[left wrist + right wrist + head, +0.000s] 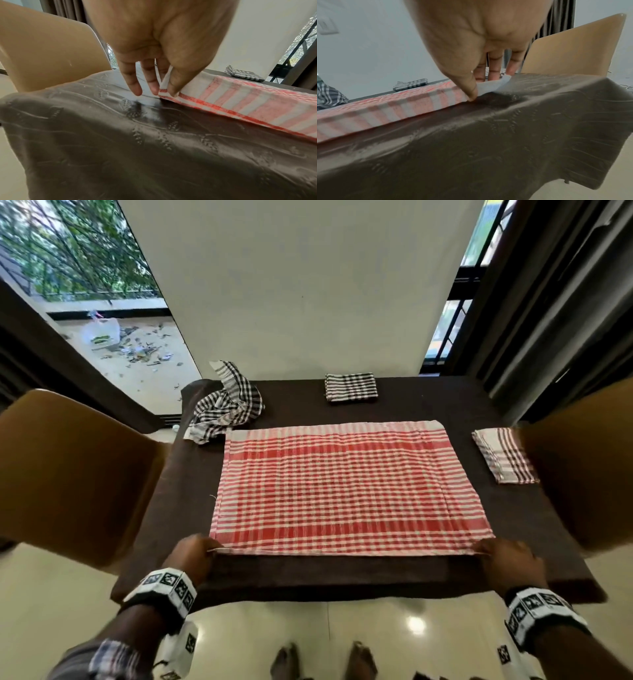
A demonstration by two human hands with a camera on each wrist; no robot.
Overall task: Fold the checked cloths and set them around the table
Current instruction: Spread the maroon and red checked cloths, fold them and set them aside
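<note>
Your red-and-white checked cloth (346,487) lies flat at the centre of the brown-covered table (178,491). Your left hand (190,556) pinches its near-left corner; your right hand (510,563) pinches its near-right corner. Four checked cloths total: one spread, one crumpled black-and-white cloth (227,402), two folded.

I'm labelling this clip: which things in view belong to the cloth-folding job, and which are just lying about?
Job:
red-and-white checked cloth, near corners pinched by left hand and right hand
crumpled black-and-white checked cloth
folded black-and-white checked cloth
folded maroon-and-white checked cloth

Lying about:
two tan chairs
dark curtain
</note>
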